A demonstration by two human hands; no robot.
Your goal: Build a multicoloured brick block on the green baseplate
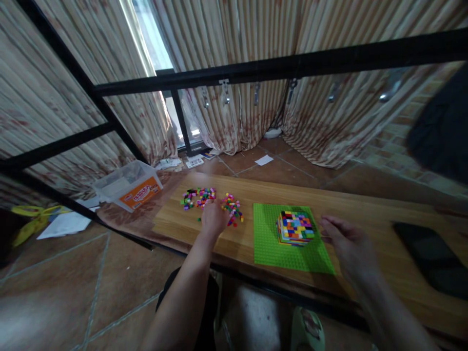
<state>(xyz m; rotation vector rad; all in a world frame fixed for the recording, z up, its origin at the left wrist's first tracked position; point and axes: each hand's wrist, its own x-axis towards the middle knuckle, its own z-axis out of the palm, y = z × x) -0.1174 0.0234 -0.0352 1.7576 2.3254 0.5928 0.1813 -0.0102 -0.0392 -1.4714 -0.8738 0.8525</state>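
Observation:
My left hand reaches down into a scatter of small loose toy bricks in many colours. Its fingertips are hidden behind the back of the hand and among the bricks. To the right lies a green baseplate, bearing a blocky, multicoloured brick build with stacked layers. Beside the plate's right edge is my right hand, its fingers loosely bent and a little apart, with nothing visible in them. Whether it touches the plate I cannot tell.
A dark phone lies at the right on the wooden tabletop. At the left stands a clear plastic box with an orange label. Black metal bars cross beyond the table, with curtains behind.

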